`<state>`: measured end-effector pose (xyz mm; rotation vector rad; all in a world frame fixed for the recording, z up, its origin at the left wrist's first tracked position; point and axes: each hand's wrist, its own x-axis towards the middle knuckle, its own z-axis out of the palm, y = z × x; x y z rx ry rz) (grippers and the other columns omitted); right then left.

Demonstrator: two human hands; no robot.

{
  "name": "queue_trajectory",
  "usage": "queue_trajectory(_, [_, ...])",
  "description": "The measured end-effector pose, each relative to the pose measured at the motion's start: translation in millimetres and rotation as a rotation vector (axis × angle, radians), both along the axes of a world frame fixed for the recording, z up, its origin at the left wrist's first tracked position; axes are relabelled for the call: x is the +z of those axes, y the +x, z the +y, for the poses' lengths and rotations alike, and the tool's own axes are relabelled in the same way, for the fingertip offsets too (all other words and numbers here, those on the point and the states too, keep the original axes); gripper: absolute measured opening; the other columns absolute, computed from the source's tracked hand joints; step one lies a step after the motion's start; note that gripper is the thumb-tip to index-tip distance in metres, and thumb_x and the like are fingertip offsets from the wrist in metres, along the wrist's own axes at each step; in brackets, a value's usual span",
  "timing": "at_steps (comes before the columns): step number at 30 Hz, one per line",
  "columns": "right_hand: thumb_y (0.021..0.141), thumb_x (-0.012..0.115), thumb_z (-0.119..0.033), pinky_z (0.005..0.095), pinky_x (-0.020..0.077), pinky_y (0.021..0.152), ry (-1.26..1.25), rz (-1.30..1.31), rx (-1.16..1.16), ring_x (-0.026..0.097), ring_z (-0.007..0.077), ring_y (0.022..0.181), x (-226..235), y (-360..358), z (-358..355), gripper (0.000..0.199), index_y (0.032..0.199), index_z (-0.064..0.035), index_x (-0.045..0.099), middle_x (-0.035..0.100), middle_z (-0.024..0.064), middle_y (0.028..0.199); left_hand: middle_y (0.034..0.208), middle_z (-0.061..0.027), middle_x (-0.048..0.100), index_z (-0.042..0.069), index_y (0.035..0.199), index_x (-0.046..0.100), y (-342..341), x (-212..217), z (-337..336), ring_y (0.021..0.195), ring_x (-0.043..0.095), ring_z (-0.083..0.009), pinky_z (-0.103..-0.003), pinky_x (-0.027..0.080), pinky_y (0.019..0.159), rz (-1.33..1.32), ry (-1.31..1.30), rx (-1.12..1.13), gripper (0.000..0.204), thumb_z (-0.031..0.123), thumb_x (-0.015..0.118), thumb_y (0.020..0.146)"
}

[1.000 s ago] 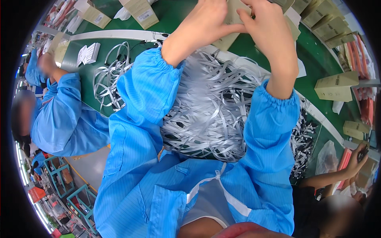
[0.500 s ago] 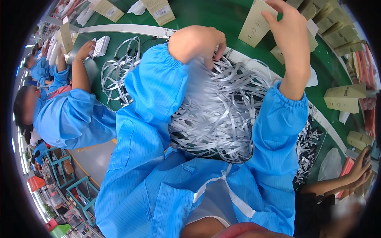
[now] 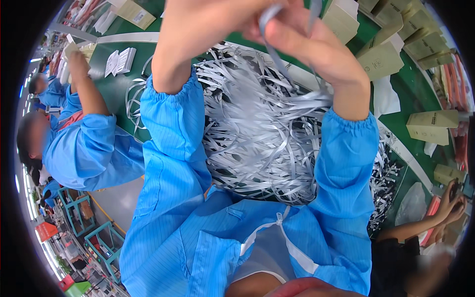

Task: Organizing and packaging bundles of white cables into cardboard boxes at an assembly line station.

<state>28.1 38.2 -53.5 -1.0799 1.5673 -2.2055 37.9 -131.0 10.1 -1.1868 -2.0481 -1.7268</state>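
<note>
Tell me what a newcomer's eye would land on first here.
The big silvery tangle of flat straps, mid-view between blue sleeves. Above it, left hand and right hand sit close at the top edge, a grey strap by their fingers. Beige boxes crowd the upper right.

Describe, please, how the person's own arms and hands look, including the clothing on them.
Both arms wear loose, bright blue work-jacket sleeves with fine darker stripes, creased along their length. They end in gathered, elastic-looking cuffs that leave the wrists bare. The left hand and right hand wear no gloves; some fingers are hidden.
</note>
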Motion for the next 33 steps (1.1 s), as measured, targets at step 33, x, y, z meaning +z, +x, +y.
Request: queue_trajectory(33, [0.109, 0.05, -0.023, 0.0257, 0.0398, 0.067, -0.255, 0.332, -1.032, 0.044, 0.0088, 0.07, 76, 24, 73, 0.032, 0.085, -0.0011, 0.052, 0.047, 0.0014, 0.073, 0.09, -0.0011, 0.063, 0.006, 0.105, 0.066, -18, -25, 27, 0.078, 0.052, -0.0056, -0.022, 0.04, 0.067, -0.422, -0.137, -0.499, 0.021, 0.027, 0.062, 0.106])
